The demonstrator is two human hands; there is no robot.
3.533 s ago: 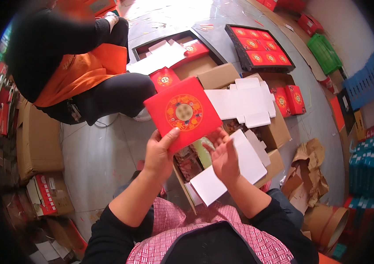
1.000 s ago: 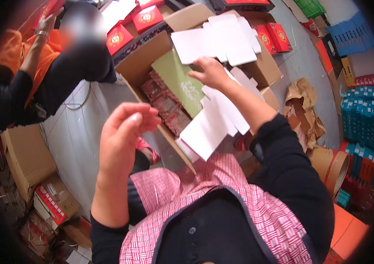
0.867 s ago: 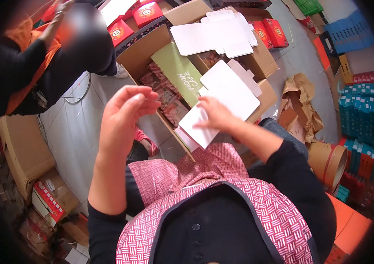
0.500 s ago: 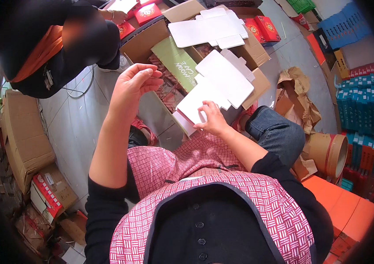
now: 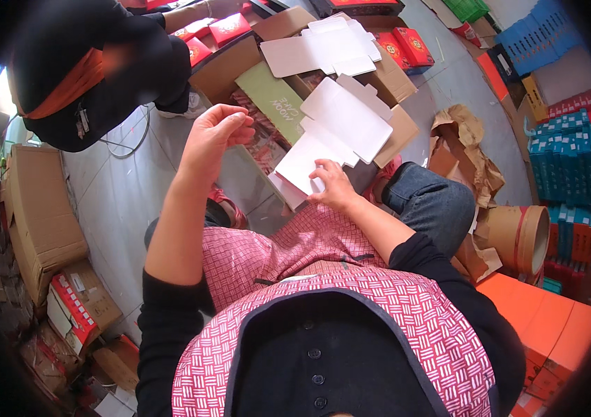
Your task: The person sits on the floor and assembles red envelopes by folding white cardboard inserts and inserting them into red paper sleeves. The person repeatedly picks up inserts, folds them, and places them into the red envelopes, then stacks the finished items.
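Note:
A flat, partly folded white carton blank lies over an open cardboard box in front of my knees. My right hand has its thumb and bent fingers on the near flap of this blank, gripping it at the edge. My left hand is raised to the left of the box, apart from the blank. Its fingers are curled in toward the thumb, and whatever may be between them is hidden. Farther off, a second white blank rests across the box. A green printed panel shows inside.
At the far left a person in dark clothes bends close by, near several red boxes. Crumpled brown paper and a cardboard drum stand to my right, with orange boxes nearer. Large cartons line the left side.
My left hand's fingers have curled in a little more. My right hand stays on the blank's flap. The other person's arm has shifted among the red boxes.

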